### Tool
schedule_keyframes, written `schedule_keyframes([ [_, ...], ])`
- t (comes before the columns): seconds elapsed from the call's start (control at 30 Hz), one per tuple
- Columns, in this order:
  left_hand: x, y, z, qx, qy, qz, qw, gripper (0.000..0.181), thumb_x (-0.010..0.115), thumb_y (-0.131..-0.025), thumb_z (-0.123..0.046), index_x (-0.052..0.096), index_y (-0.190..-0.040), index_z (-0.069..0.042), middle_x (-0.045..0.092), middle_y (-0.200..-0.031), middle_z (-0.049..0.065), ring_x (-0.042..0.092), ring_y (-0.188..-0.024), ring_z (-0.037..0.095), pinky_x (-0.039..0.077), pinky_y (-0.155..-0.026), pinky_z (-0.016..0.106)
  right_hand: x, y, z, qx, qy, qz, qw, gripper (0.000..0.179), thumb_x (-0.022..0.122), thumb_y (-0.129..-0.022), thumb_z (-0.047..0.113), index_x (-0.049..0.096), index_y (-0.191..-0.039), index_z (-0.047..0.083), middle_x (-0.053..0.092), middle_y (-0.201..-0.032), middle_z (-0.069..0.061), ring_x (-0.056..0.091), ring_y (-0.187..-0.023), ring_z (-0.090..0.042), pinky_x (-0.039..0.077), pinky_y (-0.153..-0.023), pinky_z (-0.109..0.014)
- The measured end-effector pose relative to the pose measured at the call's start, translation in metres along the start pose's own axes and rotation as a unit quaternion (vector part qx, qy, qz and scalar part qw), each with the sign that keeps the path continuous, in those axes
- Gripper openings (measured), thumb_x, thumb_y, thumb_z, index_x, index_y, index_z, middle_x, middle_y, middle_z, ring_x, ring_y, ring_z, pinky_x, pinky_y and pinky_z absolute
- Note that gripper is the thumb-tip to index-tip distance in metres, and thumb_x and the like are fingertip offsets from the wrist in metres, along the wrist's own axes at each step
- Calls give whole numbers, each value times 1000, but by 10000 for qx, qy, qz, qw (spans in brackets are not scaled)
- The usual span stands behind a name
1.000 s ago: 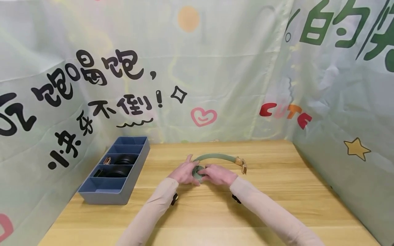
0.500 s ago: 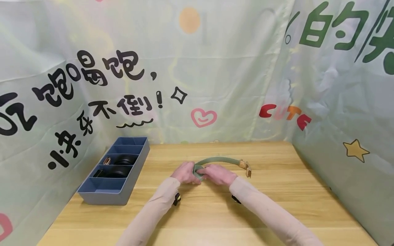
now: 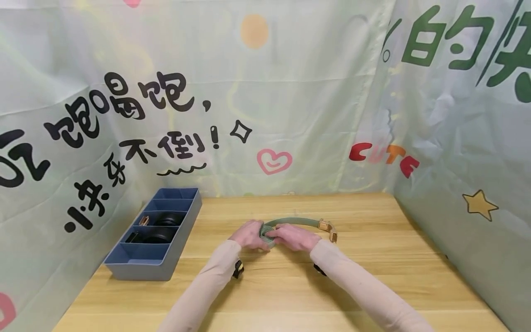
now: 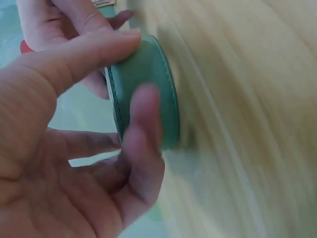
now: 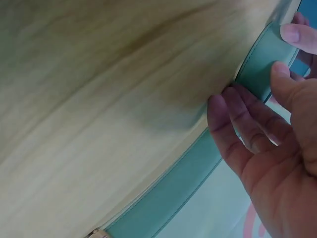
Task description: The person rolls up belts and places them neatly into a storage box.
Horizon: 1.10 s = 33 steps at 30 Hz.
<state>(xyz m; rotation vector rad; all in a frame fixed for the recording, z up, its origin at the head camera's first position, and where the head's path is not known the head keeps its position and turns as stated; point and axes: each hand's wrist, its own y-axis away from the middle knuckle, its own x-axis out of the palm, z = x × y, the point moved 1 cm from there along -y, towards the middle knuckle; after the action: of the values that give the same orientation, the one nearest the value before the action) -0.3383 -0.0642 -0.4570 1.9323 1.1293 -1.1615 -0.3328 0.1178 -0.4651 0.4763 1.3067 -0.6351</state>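
Note:
A green belt [image 3: 267,234] stands on edge on the table, its inner part wound into a tight coil. My left hand [image 3: 248,235] curls round the coil's left side, with the thumb and fingers on its stitched outer strap [image 4: 148,74]. From the right, my right hand [image 3: 295,236] grips the coil, fingertips at its middle and its edge. The loose strap [image 5: 168,188] arcs behind the right hand in the head view and ends at a gold buckle [image 3: 327,226]. Part of the coil is hidden by the fingers.
A blue-grey box [image 3: 178,253] with several compartments stands at the left. Two coiled black belts lie in it, one [image 3: 168,218] in a middle compartment and another [image 3: 159,235] nearer. Printed cloth hangs behind and along both sides of the wooden table [image 3: 265,295].
My left fingers, spread at first, have closed in round the coil. The loose strap and buckle have shifted slightly right and nearer to me. The box has stayed in place.

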Motion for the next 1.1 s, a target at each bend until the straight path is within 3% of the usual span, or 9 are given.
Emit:
schedule_keyframes([
  [0.13,5,3,0,-117,-58,-88,9999,84,87,-67,-41,53,-135,-5,61,-126,15,54,-119,32,45,-101,49,4,1,1,-238,-34,-194,9995,38,62,-95,14,61,-132,17,69,-111,-5,65,-97,-17,53,-89,-32],
  [0.23,10,4,0,-330,-59,-134,9993,94,87,-65,-46,49,-140,-5,55,-137,18,47,-130,36,40,-106,51,6,3,2,-379,-125,-292,9988,37,61,-95,10,62,-132,14,70,-108,-6,66,-93,-16,54,-87,-31],
  [0.37,13,3,-2,-397,-97,-245,9989,96,87,-64,-49,50,-138,-1,54,-138,20,49,-128,36,42,-106,49,6,4,2,-324,-137,-290,9990,37,60,-95,6,63,-131,14,70,-102,-4,63,-87,-13,54,-82,-30],
  [0.5,13,2,-3,-304,-167,-336,9988,91,86,-66,-48,52,-137,-2,55,-139,18,45,-134,36,39,-109,48,4,2,3,-250,-62,-173,9995,35,61,-96,13,63,-131,15,70,-104,-3,61,-84,-10,53,-79,-28],
  [0.67,10,1,-2,-120,-237,-16,9996,88,84,-71,-46,49,-143,-10,54,-140,17,44,-134,37,39,-108,51,3,1,4,-386,-109,-176,9990,33,62,-95,18,64,-128,13,70,-113,-6,65,-94,-16,54,-85,-31],
  [0.8,2,-1,-2,176,-137,371,9991,73,86,-73,-32,55,-136,-10,60,-123,14,57,-109,25,48,-95,42,1,0,1,-491,-141,-258,9984,32,62,-95,15,64,-127,12,69,-117,-9,66,-103,-21,54,-89,-33],
  [0.87,-2,-2,-1,295,-69,414,9987,70,87,-72,-28,57,-133,-9,62,-118,10,57,-100,20,49,-91,37,-1,-1,0,-452,-147,-290,9984,33,62,-95,14,64,-128,13,68,-117,-10,65,-104,-22,53,-90,-34],
  [1.03,-4,-4,2,206,-153,213,9994,80,89,-69,-35,56,-136,-6,62,-131,10,58,-114,23,45,-99,39,-3,0,2,-178,-140,-288,9993,36,64,-94,20,64,-130,18,62,-101,-3,56,-85,-12,51,-75,-27],
  [1.1,-3,-3,2,171,-285,106,9994,75,90,-66,-41,61,-128,-8,66,-124,7,60,-110,22,47,-95,39,-3,0,3,-115,-136,-245,9995,35,65,-93,23,65,-129,20,58,-95,0,50,-78,-9,47,-69,-24],
])
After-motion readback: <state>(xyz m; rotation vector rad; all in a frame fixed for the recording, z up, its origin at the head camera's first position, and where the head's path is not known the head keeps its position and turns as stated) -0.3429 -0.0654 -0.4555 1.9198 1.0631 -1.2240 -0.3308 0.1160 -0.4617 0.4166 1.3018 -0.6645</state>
